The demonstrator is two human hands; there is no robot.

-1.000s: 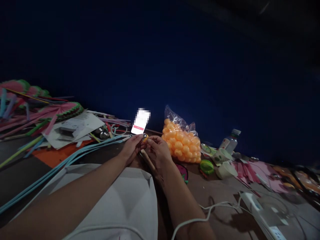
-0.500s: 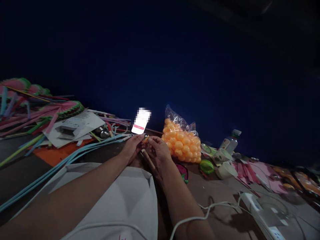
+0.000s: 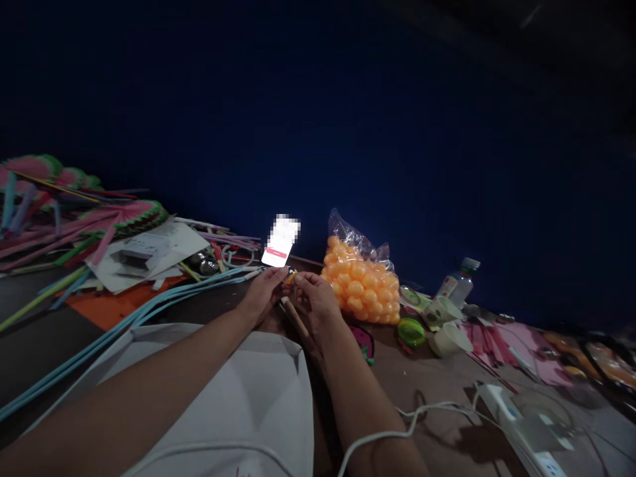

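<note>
My left hand point(image 3: 262, 293) is closed, its thumb and fingertips pinching a small shiny orange-and-dark piece point(image 3: 290, 276). From the other side my right hand point(image 3: 318, 296) pinches the same piece, also with closed fingers. The piece is too small for me to tell its kind. Just beyond the fingertips stands a phone point(image 3: 276, 259) with a bright screen, partly blurred out. To the right of my right hand a clear plastic bag point(image 3: 362, 286) holds many orange balls. Below my hands, between the forearms, lies a brown stick-like thing point(image 3: 297, 321), partly hidden.
Blue cords point(image 3: 163, 301) and a white bag point(image 3: 238, 384) lie at the left and front. Pink-green watermelon fans point(image 3: 132, 215) are piled far left. Rightward are a green striped ball point(image 3: 411, 332), paper cup point(image 3: 451, 340), bottle point(image 3: 462, 281), white cable point(image 3: 377, 435) and power strip point(image 3: 501, 404).
Almost nothing differs. The fingertips and the small piece have shifted very slightly, and both hands keep their pinch.
</note>
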